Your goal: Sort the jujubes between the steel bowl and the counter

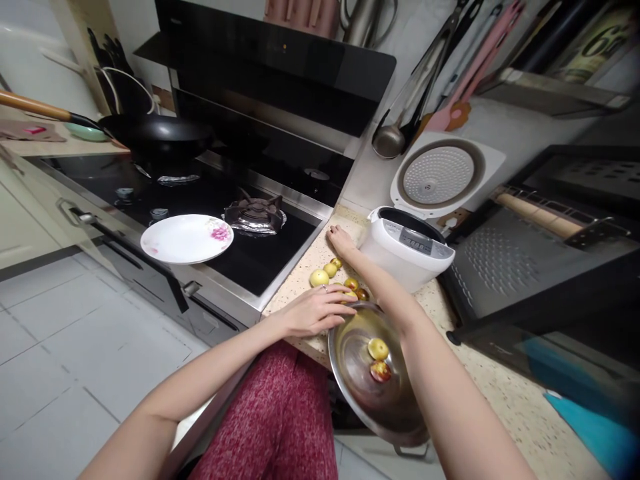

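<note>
We counted two fruits (379, 349) in one metal bowl (350, 353) and at least six on the worktop (293, 297). Our left hand (315, 312) spread over some near the rim; beside the rice cooker (395, 257), our right hand's (341, 241) grip we couldn't tell.

We saw smooth metal with a soft sheen in the basin (356, 373) and glossy, smooth skins on the fruits (379, 349) inside it. The countertop (295, 288) looked like speckled stone, fairly matt. We noted shiny black glass on the cooktop (253, 267), crinkled bright foil (254, 231) around the rough, dark metal burner (257, 209), and glossy glazed ceramic in the plate (186, 239). The rice cooker (413, 261) seemed smooth plastic, the wok (160, 130) satiny black metal with a smooth wooden handle (35, 105). We found matt, heathered cloth in the trousers (280, 420).
</note>
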{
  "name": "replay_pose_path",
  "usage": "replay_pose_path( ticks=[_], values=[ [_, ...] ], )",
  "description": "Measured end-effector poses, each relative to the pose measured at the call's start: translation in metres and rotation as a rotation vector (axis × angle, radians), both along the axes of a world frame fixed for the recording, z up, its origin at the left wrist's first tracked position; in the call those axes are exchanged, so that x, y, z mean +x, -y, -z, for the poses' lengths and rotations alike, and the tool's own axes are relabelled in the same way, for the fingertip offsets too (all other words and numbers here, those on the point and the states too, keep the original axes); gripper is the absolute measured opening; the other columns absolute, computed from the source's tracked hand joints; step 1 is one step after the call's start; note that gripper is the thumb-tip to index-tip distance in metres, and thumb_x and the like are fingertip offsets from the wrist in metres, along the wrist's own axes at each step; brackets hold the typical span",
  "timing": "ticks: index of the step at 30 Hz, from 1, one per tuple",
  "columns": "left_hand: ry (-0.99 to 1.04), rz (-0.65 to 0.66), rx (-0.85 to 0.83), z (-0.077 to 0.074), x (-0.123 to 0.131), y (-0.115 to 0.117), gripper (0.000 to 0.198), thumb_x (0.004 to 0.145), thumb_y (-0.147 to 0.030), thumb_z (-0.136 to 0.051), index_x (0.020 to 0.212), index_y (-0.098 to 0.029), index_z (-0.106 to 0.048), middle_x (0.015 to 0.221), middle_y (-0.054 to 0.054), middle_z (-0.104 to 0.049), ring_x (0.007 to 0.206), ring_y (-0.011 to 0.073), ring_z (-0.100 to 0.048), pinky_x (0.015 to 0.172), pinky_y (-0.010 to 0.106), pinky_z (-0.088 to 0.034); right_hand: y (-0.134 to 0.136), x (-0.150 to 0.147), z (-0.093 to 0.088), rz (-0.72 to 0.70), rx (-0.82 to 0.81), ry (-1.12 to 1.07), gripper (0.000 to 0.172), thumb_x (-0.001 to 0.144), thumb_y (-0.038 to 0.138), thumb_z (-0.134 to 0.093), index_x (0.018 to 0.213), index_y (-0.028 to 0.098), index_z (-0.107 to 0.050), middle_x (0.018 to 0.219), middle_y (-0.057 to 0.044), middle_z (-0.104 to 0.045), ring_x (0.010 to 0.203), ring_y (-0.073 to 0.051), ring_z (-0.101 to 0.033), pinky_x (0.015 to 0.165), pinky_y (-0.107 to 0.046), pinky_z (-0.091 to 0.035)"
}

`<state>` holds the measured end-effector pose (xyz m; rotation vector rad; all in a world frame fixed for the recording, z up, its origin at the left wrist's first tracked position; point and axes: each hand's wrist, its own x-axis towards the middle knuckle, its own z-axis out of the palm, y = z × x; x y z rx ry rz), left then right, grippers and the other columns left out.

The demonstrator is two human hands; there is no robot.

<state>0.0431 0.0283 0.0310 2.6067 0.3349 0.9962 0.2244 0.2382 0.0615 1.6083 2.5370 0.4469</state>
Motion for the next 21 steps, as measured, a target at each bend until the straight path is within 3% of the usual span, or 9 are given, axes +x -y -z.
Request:
replay_pose_path(
  ticks=[9,14,17,21],
  values=[
    [-0.004,-0.008,-0.011,-0.001,0.0,0.001,0.048,0.111,-0.045,-0.034,0.14,-0.022,-0.066,0.154,0.006,-0.059,0.15,0.0278,-0.045,0.128,0.048,-0.038,0.02,-0.007,-0.01,-0.129,0.086,0.098,0.036,0.098,0.0,-0.042,0.123,0.001,-0.067,0.123,-0.028,-0.068,0.119,-0.033,-0.063,0.103,-0.044,-0.055],
    [-0.006,-0.006,-0.011,0.0,0.001,0.0,0.049,0.111,-0.045,-0.033,0.139,-0.022,-0.066,0.154,0.007,-0.059,0.15,0.0275,-0.046,0.128,0.048,-0.038,0.042,0.003,-0.03,-0.277,0.176,0.068,0.047,0.1,0.0,-0.039,0.142,0.008,-0.06,0.147,-0.023,-0.061,0.14,-0.031,-0.055,0.116,-0.051,-0.049],
    [0.01,0.003,-0.005,0.001,0.001,-0.001,0.048,0.111,-0.045,-0.034,0.139,-0.023,-0.067,0.153,0.007,-0.061,0.15,0.0267,-0.046,0.128,0.048,-0.038,0.068,0.02,-0.04,-0.434,0.258,-0.037,0.049,0.104,0.003,-0.037,0.147,0.01,-0.058,0.151,-0.02,-0.059,0.146,-0.029,-0.052,0.12,-0.052,-0.048],
    [0.015,0.009,-0.004,0.0,0.001,-0.001,0.047,0.112,-0.045,-0.034,0.14,-0.023,-0.065,0.154,0.007,-0.06,0.149,0.0266,-0.046,0.127,0.049,-0.038,0.124,0.046,-0.047,-0.671,0.384,-0.23,0.045,0.109,0.011,-0.035,0.147,0.011,-0.06,0.148,-0.018,-0.063,0.144,-0.027,-0.055,0.12,-0.048,-0.05]
  ],
)
